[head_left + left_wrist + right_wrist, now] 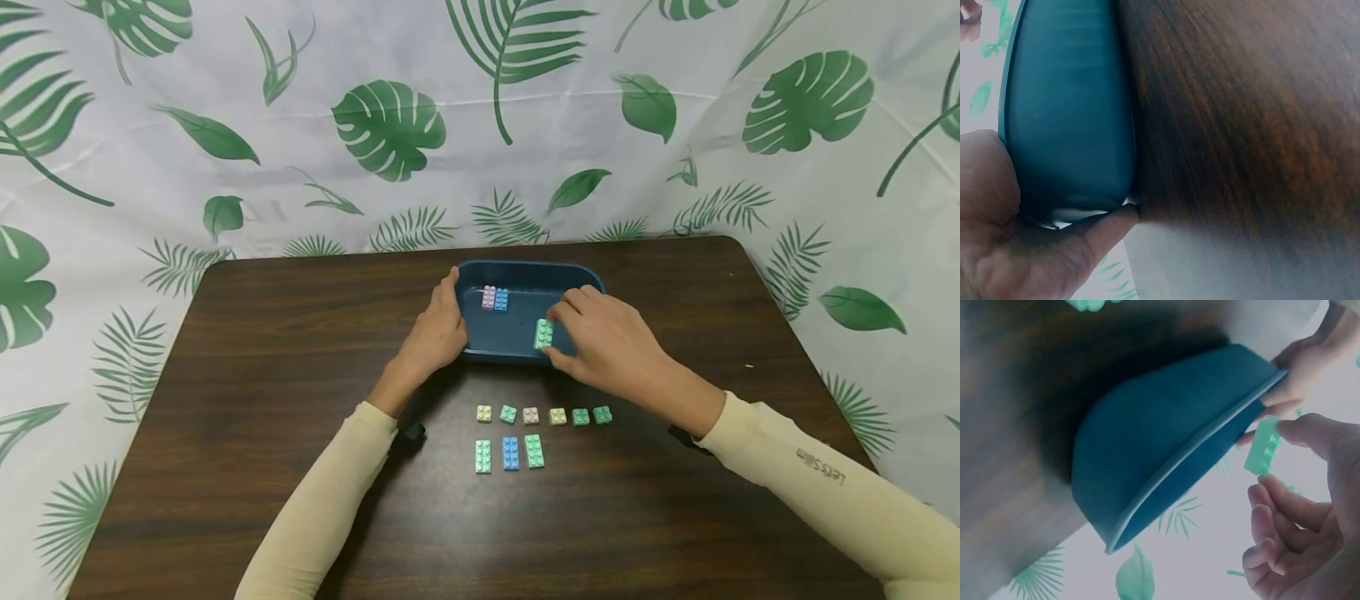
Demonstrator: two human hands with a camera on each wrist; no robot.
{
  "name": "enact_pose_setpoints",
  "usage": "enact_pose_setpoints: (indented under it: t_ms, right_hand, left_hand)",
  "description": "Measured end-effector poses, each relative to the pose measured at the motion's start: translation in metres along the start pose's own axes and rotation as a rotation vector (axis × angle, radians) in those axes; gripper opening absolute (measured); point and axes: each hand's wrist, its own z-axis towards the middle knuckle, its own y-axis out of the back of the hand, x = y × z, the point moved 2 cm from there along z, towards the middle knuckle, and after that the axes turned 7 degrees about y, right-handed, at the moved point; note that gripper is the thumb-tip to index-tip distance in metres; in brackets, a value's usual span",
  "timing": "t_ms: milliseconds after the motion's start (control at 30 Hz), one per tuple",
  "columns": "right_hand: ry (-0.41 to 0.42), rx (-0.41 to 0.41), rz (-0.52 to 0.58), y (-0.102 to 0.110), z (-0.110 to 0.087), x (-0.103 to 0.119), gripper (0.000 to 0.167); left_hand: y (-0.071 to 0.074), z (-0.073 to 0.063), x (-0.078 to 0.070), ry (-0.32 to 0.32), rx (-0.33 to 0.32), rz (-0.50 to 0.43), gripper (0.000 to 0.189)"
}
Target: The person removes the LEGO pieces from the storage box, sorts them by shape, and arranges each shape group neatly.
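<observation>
My right hand pinches a light green toy brick between thumb and fingers, over the right part of a dark blue tray. The brick's studs show in the right wrist view, where it hangs near the tray's rim. My left hand holds the tray's left end; in the left wrist view, the thumb and a finger lie against that end. A pink brick and a blue brick lie side by side inside the tray, toward its left.
On the brown table, a row of small square bricks lies in front of the tray. Nearer me are two green long bricks with a blue long brick between them. A leaf-patterned cloth hangs behind.
</observation>
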Motion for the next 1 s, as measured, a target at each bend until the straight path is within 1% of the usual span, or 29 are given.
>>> enact_pose_setpoints:
  t_ms: [100,233,433,633,767,1000]
  right_hand:
    - [0.037,-0.003,0.000,0.004,-0.008,0.007,0.044]
    - [0.079,0.033,0.015,0.005,-0.020,0.014,0.044]
    - [0.107,0.104,0.035,0.002,-0.042,0.020,0.045]
    - [0.134,0.147,0.058,-0.004,-0.061,0.027,0.041]
    - [0.165,0.180,0.078,-0.011,-0.070,0.033,0.042]
    - [0.193,0.249,0.109,-0.021,-0.076,0.039,0.046]
  left_hand:
    - [0.001,0.000,-0.001,0.001,-0.002,0.001,0.074]
    - [0.001,-0.001,-0.001,0.001,0.007,0.005,0.073]
    - [0.001,-0.001,-0.002,-0.008,0.015,0.003,0.074]
    - [0.001,0.000,-0.001,-0.007,0.014,0.002,0.074]
    - [0.001,0.001,0.000,-0.008,0.013,0.001,0.074]
    - [0.001,0.001,-0.001,-0.013,0.012,0.002,0.074]
